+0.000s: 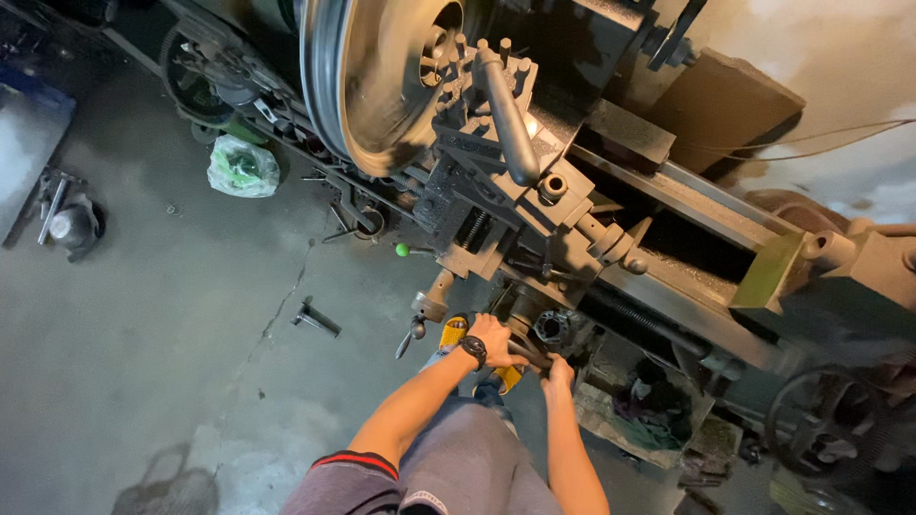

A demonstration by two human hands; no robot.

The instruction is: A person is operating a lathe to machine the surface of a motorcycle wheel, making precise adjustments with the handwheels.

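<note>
I stand at a large grey metal lathe (668, 200). Its big round workpiece (377, 72) on the chuck is blurred by spinning. My left hand (494, 339), with a black watch on the wrist, grips a handwheel (520, 329) on the carriage apron. My right hand (558, 372) is closed on a handle of the same handwheel, just below and to the right. The tool post (496, 105) with its long lever sits above my hands, close to the spinning workpiece.
A green-knobbed lever (404, 250) sticks out left of the apron. On the concrete floor lie a green-and-white plastic bag (243, 167), a loose metal tool (315, 318) and metal parts (67, 219) at far left. The tailstock (859, 267) is at right.
</note>
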